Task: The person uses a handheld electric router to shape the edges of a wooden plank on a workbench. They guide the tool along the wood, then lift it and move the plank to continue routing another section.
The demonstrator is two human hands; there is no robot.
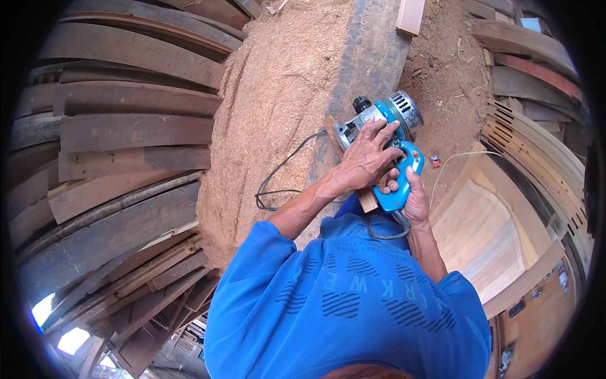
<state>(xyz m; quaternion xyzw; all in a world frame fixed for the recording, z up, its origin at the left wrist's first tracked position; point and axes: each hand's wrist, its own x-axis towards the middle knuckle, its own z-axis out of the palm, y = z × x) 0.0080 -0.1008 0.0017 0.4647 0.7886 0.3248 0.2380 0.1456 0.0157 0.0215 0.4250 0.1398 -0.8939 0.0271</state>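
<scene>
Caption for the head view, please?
Left hand touching, right hand gripping a power tool near sawdust and boards.

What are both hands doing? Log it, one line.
left hand: on power tool | right hand: around blue handle | sawdust: left of tool

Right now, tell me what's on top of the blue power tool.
The left hand rests on the blue power tool; the right hand holds its handle. Parts beneath both hands are covered.

router [405, 114] — blue and silver | knob [362, 104]: black | shirt [353, 278] — blue, dark-striped blocks | sawdust [278, 95]: tan | stacked boards [139, 131]: brown
</scene>
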